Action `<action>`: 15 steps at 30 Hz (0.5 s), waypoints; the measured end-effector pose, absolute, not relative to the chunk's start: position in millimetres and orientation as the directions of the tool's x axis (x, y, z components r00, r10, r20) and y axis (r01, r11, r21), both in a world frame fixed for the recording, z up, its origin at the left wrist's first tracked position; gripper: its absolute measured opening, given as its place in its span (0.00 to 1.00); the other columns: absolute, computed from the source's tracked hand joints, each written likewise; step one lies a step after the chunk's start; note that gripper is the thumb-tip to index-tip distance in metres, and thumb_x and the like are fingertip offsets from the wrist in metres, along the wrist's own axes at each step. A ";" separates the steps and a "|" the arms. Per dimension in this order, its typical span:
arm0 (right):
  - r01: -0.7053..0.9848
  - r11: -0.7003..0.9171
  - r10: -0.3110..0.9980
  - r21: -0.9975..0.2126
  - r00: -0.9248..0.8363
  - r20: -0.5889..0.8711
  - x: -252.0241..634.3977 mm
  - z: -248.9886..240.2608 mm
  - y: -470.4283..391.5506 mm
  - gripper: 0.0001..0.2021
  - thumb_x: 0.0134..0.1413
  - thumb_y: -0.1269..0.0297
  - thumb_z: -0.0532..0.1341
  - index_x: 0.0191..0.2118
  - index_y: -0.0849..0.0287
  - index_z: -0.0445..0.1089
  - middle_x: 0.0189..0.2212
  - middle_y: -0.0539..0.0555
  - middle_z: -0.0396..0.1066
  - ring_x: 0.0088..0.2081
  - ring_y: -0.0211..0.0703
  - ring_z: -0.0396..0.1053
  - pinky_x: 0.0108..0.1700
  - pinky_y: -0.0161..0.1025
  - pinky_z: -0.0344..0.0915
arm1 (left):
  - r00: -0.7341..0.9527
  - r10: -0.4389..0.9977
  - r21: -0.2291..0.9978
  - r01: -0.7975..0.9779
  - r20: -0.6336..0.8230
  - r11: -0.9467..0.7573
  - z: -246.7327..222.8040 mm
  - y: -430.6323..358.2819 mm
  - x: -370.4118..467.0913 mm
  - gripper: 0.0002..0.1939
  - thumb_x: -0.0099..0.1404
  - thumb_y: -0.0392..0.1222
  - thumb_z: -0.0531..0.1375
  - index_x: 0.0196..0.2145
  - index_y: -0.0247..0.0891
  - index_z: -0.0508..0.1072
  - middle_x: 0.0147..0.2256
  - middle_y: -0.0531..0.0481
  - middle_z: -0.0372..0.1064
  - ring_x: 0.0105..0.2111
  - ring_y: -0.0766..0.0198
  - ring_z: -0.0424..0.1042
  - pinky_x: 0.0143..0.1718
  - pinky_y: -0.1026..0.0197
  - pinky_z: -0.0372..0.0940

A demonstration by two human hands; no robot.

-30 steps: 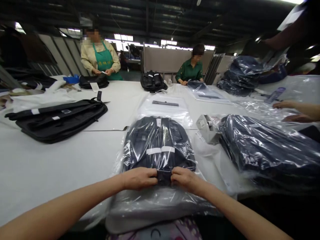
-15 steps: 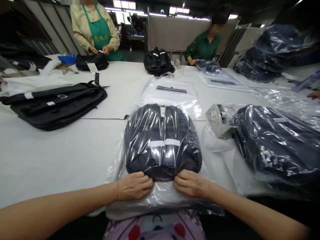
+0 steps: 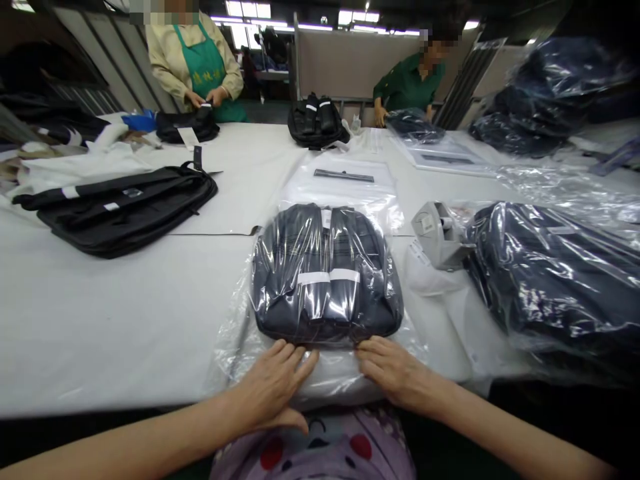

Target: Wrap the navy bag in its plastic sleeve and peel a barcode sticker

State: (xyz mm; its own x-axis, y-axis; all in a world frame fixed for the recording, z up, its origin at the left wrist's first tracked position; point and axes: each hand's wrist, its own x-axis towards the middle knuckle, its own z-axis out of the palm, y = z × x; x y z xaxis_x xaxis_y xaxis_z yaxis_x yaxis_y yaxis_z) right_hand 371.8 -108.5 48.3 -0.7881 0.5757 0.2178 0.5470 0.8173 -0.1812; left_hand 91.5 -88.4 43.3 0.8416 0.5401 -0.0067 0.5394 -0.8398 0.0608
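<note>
A dark navy folded backpack (image 3: pixel 325 273) lies inside a clear plastic bag (image 3: pixel 235 333) on the white table (image 3: pixel 100 320), straight ahead of me. My left hand (image 3: pixel 273 383) rests flat, fingers spread, on the bag's loose near end just below the backpack. My right hand (image 3: pixel 393 370) lies flat on the same plastic end, to the right. Neither hand grips anything.
A grey tape dispenser (image 3: pixel 435 233) stands right of the bag, beside a pile of bagged dark backpacks (image 3: pixel 555 280). A stack of empty plastic bags (image 3: pixel 345 190) lies behind. Black bags (image 3: pixel 125 207) lie at left. Two people work at the far edge.
My hands let go of the backpack's lower edge, slid toward me and flattened on the empty plastic end. The backpack sits deeper in the bag.
</note>
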 end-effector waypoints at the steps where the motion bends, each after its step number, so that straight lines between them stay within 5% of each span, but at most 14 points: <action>1: 0.555 0.803 0.596 -0.219 -0.762 0.253 370.8 49.3 -107.5 0.11 0.61 0.74 0.46 0.38 0.62 0.64 0.37 0.59 0.69 0.43 0.44 0.65 0.46 0.42 0.64 | 0.826 0.563 0.060 0.562 0.012 -0.825 41.2 -89.1 93.5 0.46 0.52 0.67 0.58 0.58 0.32 0.53 0.46 0.39 0.64 0.44 0.51 0.62 0.49 0.49 0.53; 6: 0.584 0.763 0.647 -0.279 -0.692 0.320 369.5 47.6 -104.8 0.13 0.63 0.71 0.45 0.34 0.62 0.65 0.30 0.56 0.69 0.40 0.42 0.66 0.45 0.40 0.65 | 0.778 0.619 0.035 0.619 0.106 -0.785 27.1 -86.4 99.8 0.04 0.65 0.36 0.53 0.37 0.38 0.66 0.34 0.49 0.69 0.33 0.60 0.64 0.37 0.55 0.52; 9: 0.568 0.782 0.623 -0.257 -0.717 0.311 370.6 42.0 -107.0 0.17 0.62 0.54 0.50 0.29 0.61 0.63 0.28 0.56 0.67 0.42 0.47 0.64 0.46 0.43 0.65 | 0.757 0.638 0.097 0.631 0.139 -0.770 26.0 -84.0 100.4 0.08 0.67 0.36 0.51 0.30 0.38 0.65 0.29 0.52 0.70 0.29 0.62 0.65 0.34 0.55 0.50; 11: 0.567 0.798 0.603 -0.206 -0.740 0.299 370.9 38.7 -111.3 0.22 0.51 0.43 0.57 0.28 0.62 0.63 0.30 0.58 0.66 0.43 0.51 0.63 0.46 0.47 0.65 | 0.742 0.658 0.133 0.644 0.129 -0.753 29.4 -83.5 100.3 0.08 0.67 0.36 0.51 0.30 0.38 0.65 0.28 0.54 0.71 0.28 0.62 0.65 0.34 0.55 0.49; 15: 0.639 0.764 0.643 -0.089 -0.741 0.196 369.2 36.6 -122.9 0.15 0.47 0.59 0.64 0.37 0.65 0.65 0.39 0.63 0.65 0.50 0.56 0.59 0.53 0.53 0.59 | 0.713 0.697 0.191 0.675 0.080 -0.713 38.3 -83.1 101.0 0.08 0.67 0.36 0.51 0.29 0.38 0.65 0.27 0.55 0.72 0.26 0.64 0.66 0.33 0.57 0.48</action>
State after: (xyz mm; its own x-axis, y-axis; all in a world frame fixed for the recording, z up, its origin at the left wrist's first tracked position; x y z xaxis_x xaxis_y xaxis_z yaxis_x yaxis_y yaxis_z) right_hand 369.2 -122.9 36.6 -0.7405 0.6430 0.1956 0.6394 0.7636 -0.0893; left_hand 101.0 -83.1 38.3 0.7129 0.6966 0.0800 0.6750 -0.7127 0.1910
